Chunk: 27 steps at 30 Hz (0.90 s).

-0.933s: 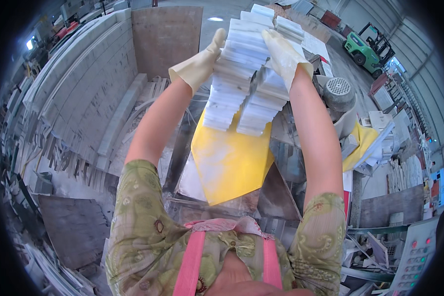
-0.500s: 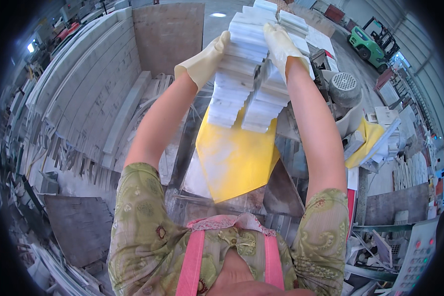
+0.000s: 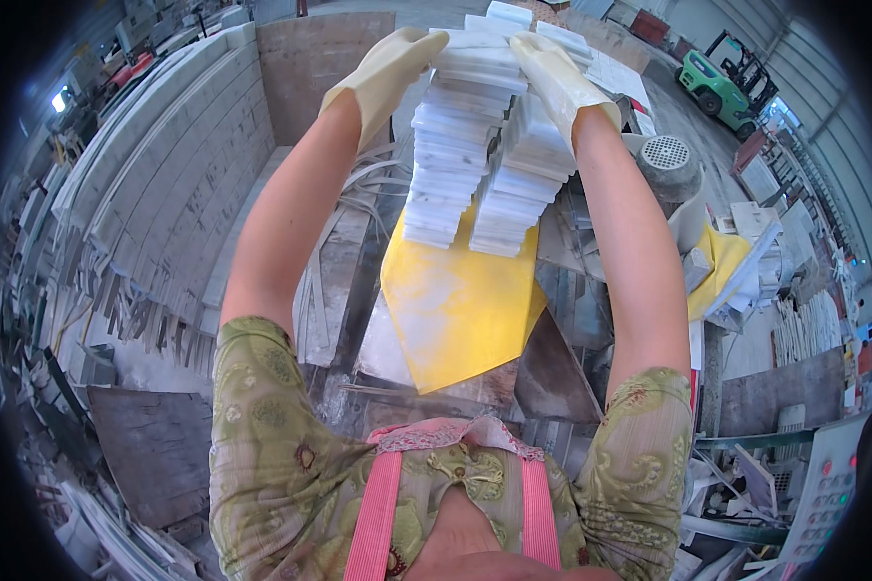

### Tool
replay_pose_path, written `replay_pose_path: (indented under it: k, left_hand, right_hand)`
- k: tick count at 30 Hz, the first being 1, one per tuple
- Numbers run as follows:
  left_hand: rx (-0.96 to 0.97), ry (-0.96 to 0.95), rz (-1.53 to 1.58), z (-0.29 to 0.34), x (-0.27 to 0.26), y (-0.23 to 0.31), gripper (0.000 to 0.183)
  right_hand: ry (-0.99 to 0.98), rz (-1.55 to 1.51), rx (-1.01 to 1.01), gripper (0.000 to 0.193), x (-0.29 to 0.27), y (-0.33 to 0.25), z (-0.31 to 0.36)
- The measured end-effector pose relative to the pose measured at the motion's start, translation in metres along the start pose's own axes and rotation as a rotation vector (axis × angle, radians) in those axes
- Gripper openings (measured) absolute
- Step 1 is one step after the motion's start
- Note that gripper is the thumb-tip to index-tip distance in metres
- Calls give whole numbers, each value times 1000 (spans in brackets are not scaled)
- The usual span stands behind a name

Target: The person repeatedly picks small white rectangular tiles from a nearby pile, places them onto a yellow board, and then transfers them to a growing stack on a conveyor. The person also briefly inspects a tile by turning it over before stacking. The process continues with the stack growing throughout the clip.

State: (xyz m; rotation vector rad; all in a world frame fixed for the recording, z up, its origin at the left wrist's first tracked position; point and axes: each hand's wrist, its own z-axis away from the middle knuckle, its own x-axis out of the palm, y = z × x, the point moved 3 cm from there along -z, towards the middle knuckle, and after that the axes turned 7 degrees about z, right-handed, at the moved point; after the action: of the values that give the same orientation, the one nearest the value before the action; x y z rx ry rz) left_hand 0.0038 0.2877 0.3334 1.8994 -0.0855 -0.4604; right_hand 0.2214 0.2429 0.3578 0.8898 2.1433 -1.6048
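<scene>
Two side-by-side piles of white, grey-veined stone strips rise in front of me, the left pile (image 3: 446, 184) and the right pile (image 3: 523, 179). My left hand (image 3: 388, 73), in a cream rubber glove, has its fingers curled against the left end of an upper stone strip (image 3: 477, 58). At the strip's other end is my right hand (image 3: 557, 77), gloved alike, with bent fingers pressed against it. The fingertips are partly hidden by the gloves. Below the piles' near ends a yellow sheet (image 3: 460, 310) with whitish smears spreads toward me.
Long stone slabs (image 3: 165, 145) stand in a row at left, beside a brown board (image 3: 325, 68). A round motor with a perforated cover (image 3: 667, 160) sits right of my right forearm. A green forklift (image 3: 727, 82) is at the far right, a button panel (image 3: 824, 494) at the lower right.
Both hands have shifted toward the far end of the piles, and the left one also a little to the left. The upper strips between them look displaced; the near ends of the piles stay about where they were.
</scene>
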Motion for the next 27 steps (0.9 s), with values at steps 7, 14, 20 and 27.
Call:
replay_pose_path:
  k: [7,14,20,27]
  left_hand:
    - [-95,-29,-143,-15,-7,14,57]
    - [-75,-94,-103,-5,3,15,57]
    - [-173,-25,-39,1,0,16,48]
    - [-284,174,258,-8,-12,-3,43]
  right_hand:
    - [120,-29,-92,48,-5,16,-4]
    - [184,375,-443,50,-5,19,40]
    - [286,635,-546,38,9,6,81]
    - [380,696,-672,35,10,5,79]
